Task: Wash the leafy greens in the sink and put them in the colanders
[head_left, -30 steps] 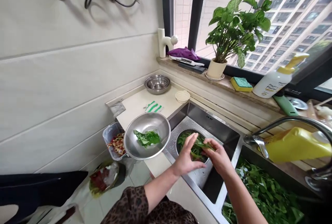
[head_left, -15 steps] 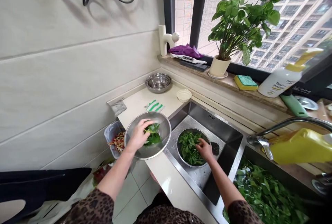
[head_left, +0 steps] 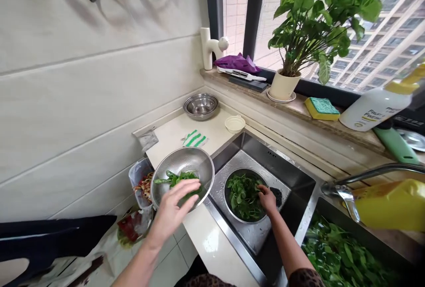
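My left hand (head_left: 174, 207) is over the near side of a metal mesh colander (head_left: 206, 163), its fingers spread and nothing held in them. A small heap of leafy greens (head_left: 175, 178) lies in the colander, partly hidden by that hand. My right hand (head_left: 267, 198) reaches into the left sink basin (head_left: 245, 154), with its fingertips pinched on leafy greens at the right rim of a round metal bowl (head_left: 249, 221). More leafy greens (head_left: 244, 194) fill this bowl. A dark mesh piece (head_left: 276, 195) sits just right of my right hand.
More greens (head_left: 345, 251) soak in the right basin, below the faucet (head_left: 347, 198) and a yellow bottle (head_left: 388, 203). Metal bowls (head_left: 201, 106), a striped cloth (head_left: 195, 138) and a cream strainer (head_left: 235, 124) stand on the counter. A scrap bin (head_left: 141, 180) hangs left of the colander.
My left hand has let go of greens in the colander, opened and drawn back toward me. My right hand stays at the bowl's right side. The view has shifted slightly.
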A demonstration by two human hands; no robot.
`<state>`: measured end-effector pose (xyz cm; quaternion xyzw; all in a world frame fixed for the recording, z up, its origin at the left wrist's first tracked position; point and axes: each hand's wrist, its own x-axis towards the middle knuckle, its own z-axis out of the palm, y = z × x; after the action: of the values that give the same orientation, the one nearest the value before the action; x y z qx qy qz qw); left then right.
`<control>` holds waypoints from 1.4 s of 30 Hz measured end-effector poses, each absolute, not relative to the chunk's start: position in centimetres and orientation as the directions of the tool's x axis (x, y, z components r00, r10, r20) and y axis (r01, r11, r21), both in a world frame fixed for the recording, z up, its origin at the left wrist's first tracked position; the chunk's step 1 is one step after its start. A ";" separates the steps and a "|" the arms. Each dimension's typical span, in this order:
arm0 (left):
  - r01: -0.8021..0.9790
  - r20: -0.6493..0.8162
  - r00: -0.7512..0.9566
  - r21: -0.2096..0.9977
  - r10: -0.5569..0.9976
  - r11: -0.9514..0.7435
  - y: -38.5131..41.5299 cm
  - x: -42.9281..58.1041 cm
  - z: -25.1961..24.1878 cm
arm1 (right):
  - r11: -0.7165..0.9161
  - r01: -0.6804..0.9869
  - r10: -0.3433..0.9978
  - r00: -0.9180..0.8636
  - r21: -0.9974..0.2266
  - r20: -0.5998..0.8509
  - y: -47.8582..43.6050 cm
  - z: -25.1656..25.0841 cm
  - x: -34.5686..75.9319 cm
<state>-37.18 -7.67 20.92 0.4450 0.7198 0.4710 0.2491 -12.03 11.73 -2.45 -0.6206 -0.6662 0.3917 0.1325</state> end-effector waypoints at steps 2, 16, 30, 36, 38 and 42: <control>0.245 -0.038 -0.374 0.960 0.927 0.138 -6.4 -34.6 20.0 | -0.234 0.474 0.916 -0.184 -0.849 -0.355 11.5 -1.0 -10.0; -0.516 -0.228 0.019 0.831 0.973 0.205 2.7 -22.0 9.1 | -0.365 -0.164 0.877 -0.392 -0.916 -0.279 5.2 10.8 -7.4; -0.037 -0.054 -0.486 0.998 0.872 0.042 -2.1 -37.7 19.3 | -0.173 -0.015 0.915 -0.372 -0.985 -0.155 3.8 17.4 -5.5; 0.781 -0.111 -0.378 0.495 0.919 0.382 -2.8 -48.5 17.4 | -0.231 0.305 0.972 0.039 -0.924 -0.230 2.5 9.6 8.9; 0.902 -0.146 -0.348 0.217 0.926 0.373 -3.2 -48.3 18.0 | -0.213 0.545 0.975 0.063 -0.811 -0.214 1.3 6.6 11.8; 0.983 0.039 -0.136 0.127 0.990 0.131 -2.2 -39.6 21.0 | -0.035 0.795 0.929 -0.197 -0.606 -0.312 -1.3 2.1 11.4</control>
<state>-39.64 -2.22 20.95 0.6565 0.7514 0.0605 0.0272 11.38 -1.28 2.06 -0.6264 -0.6881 0.3537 0.0951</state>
